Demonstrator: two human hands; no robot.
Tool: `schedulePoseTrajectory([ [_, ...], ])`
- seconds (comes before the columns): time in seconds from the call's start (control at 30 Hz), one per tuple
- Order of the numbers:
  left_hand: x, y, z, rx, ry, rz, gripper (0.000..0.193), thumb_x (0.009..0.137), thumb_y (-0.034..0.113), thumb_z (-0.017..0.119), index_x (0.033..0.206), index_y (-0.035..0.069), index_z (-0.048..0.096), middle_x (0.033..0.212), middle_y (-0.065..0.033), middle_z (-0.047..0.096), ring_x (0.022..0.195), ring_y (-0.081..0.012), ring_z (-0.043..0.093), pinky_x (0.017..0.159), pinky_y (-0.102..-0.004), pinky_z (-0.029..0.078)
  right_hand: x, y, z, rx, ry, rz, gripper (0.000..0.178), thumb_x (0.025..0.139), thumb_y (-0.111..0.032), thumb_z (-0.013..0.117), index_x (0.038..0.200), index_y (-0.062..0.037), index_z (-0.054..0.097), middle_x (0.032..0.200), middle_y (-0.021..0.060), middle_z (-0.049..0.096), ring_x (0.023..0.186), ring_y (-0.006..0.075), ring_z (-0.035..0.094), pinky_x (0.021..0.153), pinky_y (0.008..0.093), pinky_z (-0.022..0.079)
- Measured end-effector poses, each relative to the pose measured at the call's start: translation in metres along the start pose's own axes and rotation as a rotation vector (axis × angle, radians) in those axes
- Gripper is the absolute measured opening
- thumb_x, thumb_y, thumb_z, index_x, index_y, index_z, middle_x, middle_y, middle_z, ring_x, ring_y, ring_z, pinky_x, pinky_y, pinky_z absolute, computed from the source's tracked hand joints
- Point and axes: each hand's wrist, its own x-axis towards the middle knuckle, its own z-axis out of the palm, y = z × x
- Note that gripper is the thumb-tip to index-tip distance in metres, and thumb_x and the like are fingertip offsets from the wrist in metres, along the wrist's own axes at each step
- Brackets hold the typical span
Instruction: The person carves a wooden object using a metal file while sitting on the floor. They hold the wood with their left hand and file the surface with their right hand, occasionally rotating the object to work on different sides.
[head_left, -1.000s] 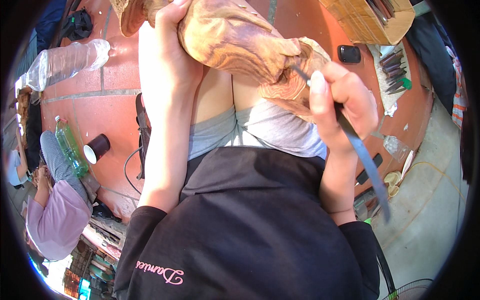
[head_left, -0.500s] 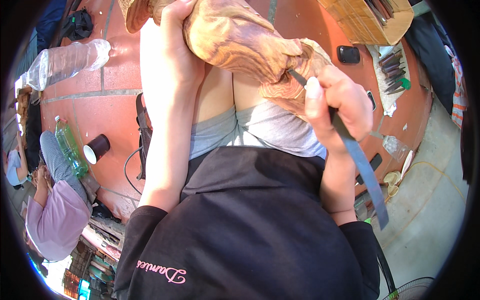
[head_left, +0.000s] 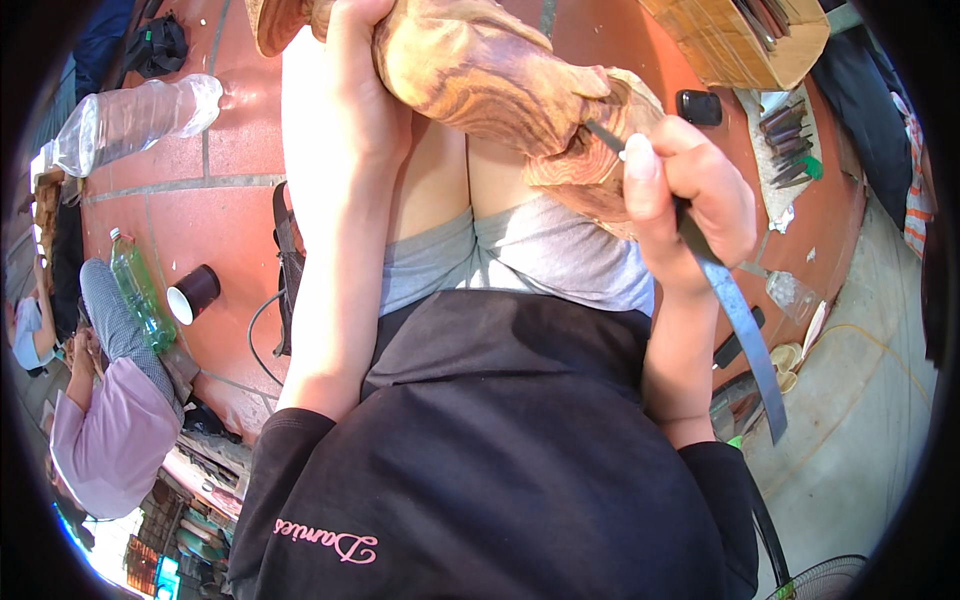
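Note:
A carved wooden figure point(head_left: 480, 75) with strong brown grain lies slantwise above my legs, its upper end cut off by the picture's top edge. Wrapped round its left part is my left hand point(head_left: 362, 95). My right hand point(head_left: 692, 195) is closed on a long, flat, dark metal carving chisel point(head_left: 735, 325), whose shaft runs out below my palm. The chisel's thin tip touches or nearly touches a groove near the figure's right end. Part of that end is hidden behind my right fingers.
On the red tiles at left lie a clear plastic bottle point(head_left: 140, 125), a green bottle point(head_left: 140, 290) and a dark cup point(head_left: 193, 294). Another person point(head_left: 115, 430) sits beyond. To the right are a cardboard box point(head_left: 740, 45), a black case point(head_left: 698, 107) and several carving tools point(head_left: 785, 145).
My right hand and the chisel have shifted slightly right and up. The wooden figure has moved a little the same way. Both grips stay as they were.

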Motion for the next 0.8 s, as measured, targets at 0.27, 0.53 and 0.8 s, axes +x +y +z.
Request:
schedulePoseTrajectory([
  [0.27,-0.012,0.010,0.019,0.041,-0.021,-0.018,0.037,0.087,0.032,0.052,0.099,-0.003,0.056,0.089,-0.0162,0.065,0.083,-0.0271,0.065,0.076,-0.0369,0.053,0.003,-0.001,-0.003,-0.074,-0.096,-0.044,0.026,0.082,0.008,0.061,0.069,-0.0027,0.042,0.062,0.0079,0.052,0.050,0.0100,0.040,0.045,0.0235,0.032],
  [0.53,-0.014,0.007,0.026,0.013,-0.025,0.075,0.031,0.086,0.026,0.053,0.099,-0.002,0.053,0.082,-0.0136,0.062,0.074,-0.0251,0.065,0.069,-0.0351,0.054,0.001,0.002,0.003,0.002,0.053,0.001,0.027,0.081,0.010,0.060,0.067,-0.0029,0.041,0.063,0.0071,0.051,0.051,0.0084,0.039,0.046,0.0225,0.032],
  [0.8,-0.015,0.011,0.028,0.122,-0.022,0.119,0.038,0.085,0.025,0.051,0.104,-0.007,0.053,0.085,-0.0162,0.063,0.075,-0.0259,0.066,0.068,-0.0350,0.055,0.000,0.000,-0.002,0.044,0.029,0.072,0.027,0.085,0.008,0.058,0.069,-0.0027,0.040,0.064,0.0045,0.052,0.053,0.0073,0.037,0.049,0.0204,0.031],
])
